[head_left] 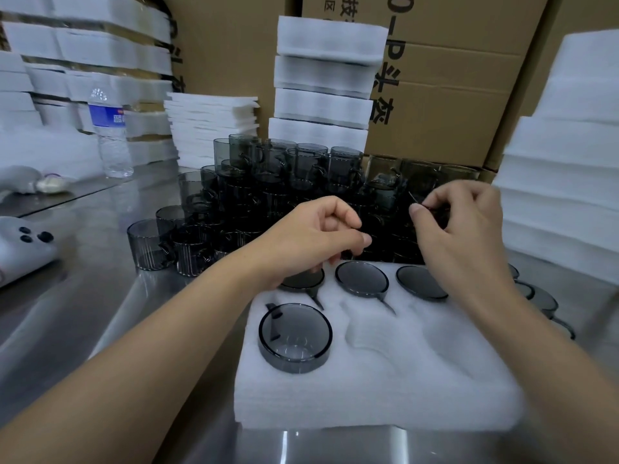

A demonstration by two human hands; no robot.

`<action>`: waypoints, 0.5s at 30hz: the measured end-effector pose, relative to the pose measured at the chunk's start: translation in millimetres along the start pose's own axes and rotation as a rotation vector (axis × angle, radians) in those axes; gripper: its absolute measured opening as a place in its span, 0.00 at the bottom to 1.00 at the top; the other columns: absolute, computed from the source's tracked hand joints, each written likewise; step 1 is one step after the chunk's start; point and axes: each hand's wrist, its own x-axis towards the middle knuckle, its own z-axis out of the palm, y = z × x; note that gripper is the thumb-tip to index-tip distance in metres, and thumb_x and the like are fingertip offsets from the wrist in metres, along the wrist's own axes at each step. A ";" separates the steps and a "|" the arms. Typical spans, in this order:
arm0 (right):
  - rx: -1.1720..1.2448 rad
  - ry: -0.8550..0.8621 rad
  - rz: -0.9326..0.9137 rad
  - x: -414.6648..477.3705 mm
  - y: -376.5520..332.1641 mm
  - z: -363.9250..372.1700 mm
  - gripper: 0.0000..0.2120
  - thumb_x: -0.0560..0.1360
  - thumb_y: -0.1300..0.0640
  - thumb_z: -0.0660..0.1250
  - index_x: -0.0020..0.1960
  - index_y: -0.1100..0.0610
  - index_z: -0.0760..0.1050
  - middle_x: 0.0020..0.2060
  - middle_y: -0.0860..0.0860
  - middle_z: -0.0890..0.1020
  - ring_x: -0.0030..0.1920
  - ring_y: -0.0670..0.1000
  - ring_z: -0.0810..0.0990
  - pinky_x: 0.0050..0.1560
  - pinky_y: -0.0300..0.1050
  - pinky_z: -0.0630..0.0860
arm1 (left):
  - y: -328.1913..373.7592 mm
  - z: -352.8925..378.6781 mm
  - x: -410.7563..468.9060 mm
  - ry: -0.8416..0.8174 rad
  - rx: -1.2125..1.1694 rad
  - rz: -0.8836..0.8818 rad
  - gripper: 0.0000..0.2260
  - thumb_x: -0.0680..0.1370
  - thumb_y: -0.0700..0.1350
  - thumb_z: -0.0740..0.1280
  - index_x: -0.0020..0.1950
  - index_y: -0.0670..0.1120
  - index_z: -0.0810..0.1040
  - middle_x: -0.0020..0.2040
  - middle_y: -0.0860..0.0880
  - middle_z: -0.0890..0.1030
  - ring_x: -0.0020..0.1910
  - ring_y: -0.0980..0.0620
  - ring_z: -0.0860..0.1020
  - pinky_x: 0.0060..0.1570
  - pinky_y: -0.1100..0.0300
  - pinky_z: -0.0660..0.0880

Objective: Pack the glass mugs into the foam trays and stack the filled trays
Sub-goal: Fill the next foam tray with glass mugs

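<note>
Pinching, right grip: my right hand [465, 222] has thumb and fingers closed on the rim of one dark glass mug [433, 214] at the near edge of the mug pile [268, 195], at 1 o'clock from the foam tray [368, 390]. Left grip: my left hand [318, 239] is curled over the back-left mug [303, 283] at the tray's 11 o'clock; I cannot tell whether it holds the glass or only hovers. Tray contents: four mugs seated, three along the far row and the front-left mug [294, 333] at 8 o'clock; the empty pocket [371, 333] at 6 o'clock and its neighbour at 4 o'clock are unfilled. Hazard one: a rim pinch is a thin hold on smooth glass, so I judge a slip likely if I swing fast. Hazard two: the pile is stacked in tiers and packed tight, so lifting at an angle could drag or topple neighbours onto the steel table [134, 329]. Hazard three: each pocket has a handle slot; a mug turned wrong would sit proud and crack under a stacked tray. Hazard four: the spare mugs [542, 303] at 3 o'clock lie just beside my right forearm, within sweep.
</note>
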 end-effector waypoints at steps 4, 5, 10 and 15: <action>0.149 -0.028 -0.133 -15.5 -21.3 -1.9 0.05 0.73 0.50 0.66 0.42 0.48 0.71 0.49 0.39 0.65 0.57 0.50 0.70 0.57 0.45 0.69 | 4.0 1.1 -0.8 0.000 -0.022 -0.016 0.16 0.72 0.55 0.68 0.59 0.55 0.73 0.48 0.55 0.85 0.36 0.58 0.81 0.24 0.64 0.71; 0.140 -0.039 -0.162 -18.9 -24.0 -1.2 0.05 0.72 0.49 0.65 0.42 0.48 0.71 0.50 0.40 0.65 0.58 0.48 0.69 0.56 0.43 0.68 | 5.2 1.5 -1.1 0.000 -0.041 -0.016 0.17 0.72 0.57 0.67 0.58 0.55 0.73 0.48 0.55 0.85 0.37 0.57 0.82 0.23 0.64 0.71; 0.090 -0.059 -0.243 -24.1 -24.4 0.2 0.06 0.73 0.52 0.68 0.43 0.51 0.71 0.54 0.45 0.65 0.56 0.41 0.63 0.53 0.34 0.63 | 6.2 1.4 -0.8 0.018 -0.114 -0.030 0.12 0.72 0.58 0.65 0.51 0.53 0.76 0.44 0.52 0.86 0.39 0.54 0.84 0.23 0.64 0.71; 0.047 -0.137 -0.294 -24.4 -22.4 2.8 0.09 0.71 0.56 0.71 0.44 0.52 0.71 0.54 0.45 0.65 0.56 0.46 0.66 0.54 0.35 0.64 | 2.7 2.2 1.4 0.049 -0.138 -0.072 0.12 0.74 0.56 0.67 0.51 0.50 0.77 0.39 0.52 0.85 0.40 0.56 0.84 0.25 0.65 0.73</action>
